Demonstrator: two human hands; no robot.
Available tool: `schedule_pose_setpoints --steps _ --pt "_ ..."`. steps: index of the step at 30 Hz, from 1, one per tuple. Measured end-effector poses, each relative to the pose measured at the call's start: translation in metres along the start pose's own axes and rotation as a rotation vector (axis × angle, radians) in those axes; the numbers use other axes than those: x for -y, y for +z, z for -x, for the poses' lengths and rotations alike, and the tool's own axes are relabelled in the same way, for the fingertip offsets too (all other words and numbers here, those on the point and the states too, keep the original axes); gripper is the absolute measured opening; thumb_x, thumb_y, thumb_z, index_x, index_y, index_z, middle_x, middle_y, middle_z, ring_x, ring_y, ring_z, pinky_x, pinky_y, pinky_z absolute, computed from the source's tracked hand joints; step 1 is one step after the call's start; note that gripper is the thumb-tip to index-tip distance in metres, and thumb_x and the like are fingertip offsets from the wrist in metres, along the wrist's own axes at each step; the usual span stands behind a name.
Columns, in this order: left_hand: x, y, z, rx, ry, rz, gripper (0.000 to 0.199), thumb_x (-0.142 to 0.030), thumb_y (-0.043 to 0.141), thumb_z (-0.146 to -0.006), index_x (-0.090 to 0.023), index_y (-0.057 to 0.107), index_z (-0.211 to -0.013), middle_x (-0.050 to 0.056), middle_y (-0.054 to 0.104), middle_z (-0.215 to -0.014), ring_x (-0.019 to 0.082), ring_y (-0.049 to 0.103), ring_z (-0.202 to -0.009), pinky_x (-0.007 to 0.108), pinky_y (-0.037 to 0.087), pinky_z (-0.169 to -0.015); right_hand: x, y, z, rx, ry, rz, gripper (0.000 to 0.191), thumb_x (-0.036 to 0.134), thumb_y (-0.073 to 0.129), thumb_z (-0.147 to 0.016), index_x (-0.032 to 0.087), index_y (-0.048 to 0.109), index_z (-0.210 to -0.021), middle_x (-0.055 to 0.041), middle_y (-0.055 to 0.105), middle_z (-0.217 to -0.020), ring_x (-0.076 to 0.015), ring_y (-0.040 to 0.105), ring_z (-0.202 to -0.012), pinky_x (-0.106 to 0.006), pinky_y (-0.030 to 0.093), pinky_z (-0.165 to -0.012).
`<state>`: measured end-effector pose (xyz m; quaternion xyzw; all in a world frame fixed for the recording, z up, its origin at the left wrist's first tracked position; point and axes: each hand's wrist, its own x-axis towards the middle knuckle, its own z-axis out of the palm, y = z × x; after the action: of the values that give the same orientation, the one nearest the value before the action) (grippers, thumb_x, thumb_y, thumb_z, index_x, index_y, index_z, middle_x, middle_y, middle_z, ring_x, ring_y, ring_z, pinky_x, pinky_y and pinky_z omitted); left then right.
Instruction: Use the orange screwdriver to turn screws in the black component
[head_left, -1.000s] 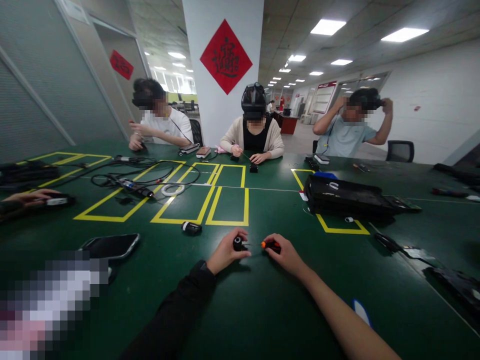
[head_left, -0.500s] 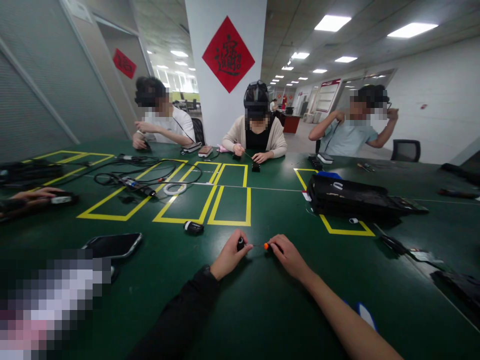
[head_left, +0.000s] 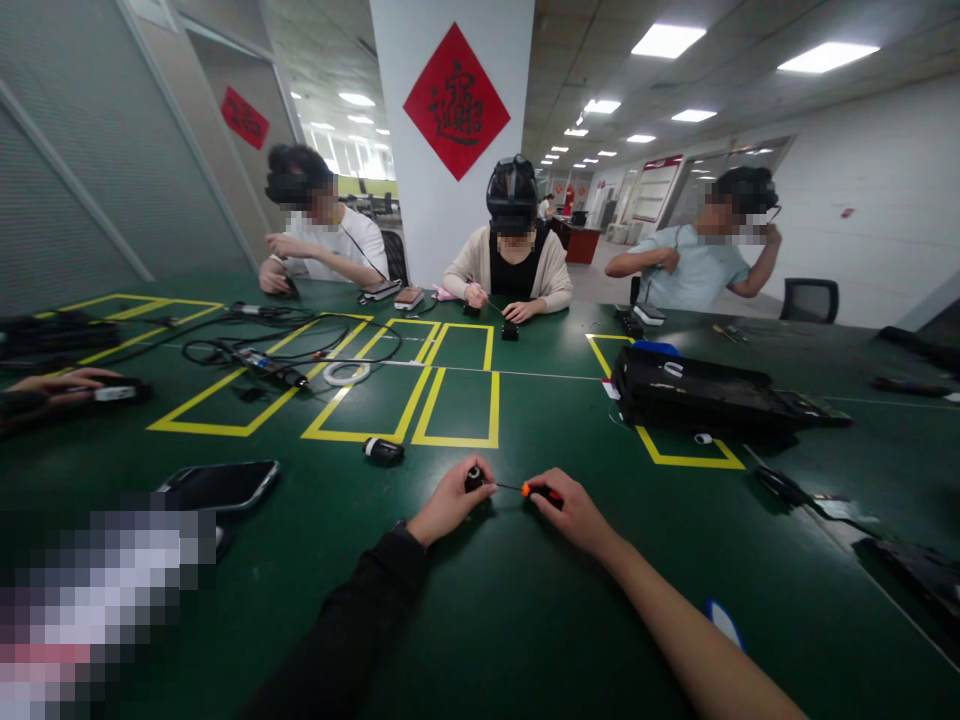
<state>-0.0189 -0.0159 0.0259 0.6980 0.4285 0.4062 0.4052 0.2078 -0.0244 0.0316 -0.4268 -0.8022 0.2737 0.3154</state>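
My right hand (head_left: 564, 505) is closed around the black and orange handle of a screwdriver (head_left: 527, 490). Its thin shaft points left, level with the table, toward my left hand (head_left: 451, 500). Between the thumb and fingers of that hand is a small black part (head_left: 474, 479) with a light ring on its face. The tip of the shaft reaches my left thumb; whether it touches the part is hidden. Both hands are low over the green table (head_left: 480, 620). A similar black piece with a white band (head_left: 383, 451) lies beyond my left hand.
A phone (head_left: 221, 487) lies at the left, near cables (head_left: 270, 365) and a white ring (head_left: 346, 373). A black bag (head_left: 697, 390) occupies the right. Yellow tape rectangles (head_left: 457, 443) mark the table. Three people sit opposite; another person's hand (head_left: 64, 383) shows at far left.
My left hand has shifted slightly left and the gap between my hands has widened a little, showing more of the screwdriver's shaft and handle. The whole view has tilted slightly.
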Motion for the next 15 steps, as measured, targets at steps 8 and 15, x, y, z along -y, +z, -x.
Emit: schedule_pose_setpoints --steps 8,15 --pt "0.0 -0.001 0.0 -0.035 -0.043 0.051 0.02 -0.034 0.056 -0.075 -0.017 0.05 -0.084 -0.002 0.051 -0.074 0.011 0.048 -0.066 0.022 0.039 -0.064 0.013 0.01 0.006 -0.077 -0.058 -0.134 0.016 0.022 0.058 -0.077 0.021 0.062 -0.092 -0.0043 0.054 -0.09 -0.0161 0.053 -0.083 -0.03 0.044 -0.076" --pt "-0.002 -0.006 0.001 -0.045 -0.07 0.17 0.02 -0.034 0.054 -0.077 -0.017 0.049 -0.087 0.0 0.05 -0.076 0.011 0.049 -0.068 0.023 0.039 -0.065 0.002 0.018 0.003 -0.156 0.155 -0.823 0.025 0.031 0.059 -0.075 0.019 0.057 -0.097 -0.0059 0.06 -0.093 -0.0151 0.058 -0.075 -0.031 0.048 -0.071"
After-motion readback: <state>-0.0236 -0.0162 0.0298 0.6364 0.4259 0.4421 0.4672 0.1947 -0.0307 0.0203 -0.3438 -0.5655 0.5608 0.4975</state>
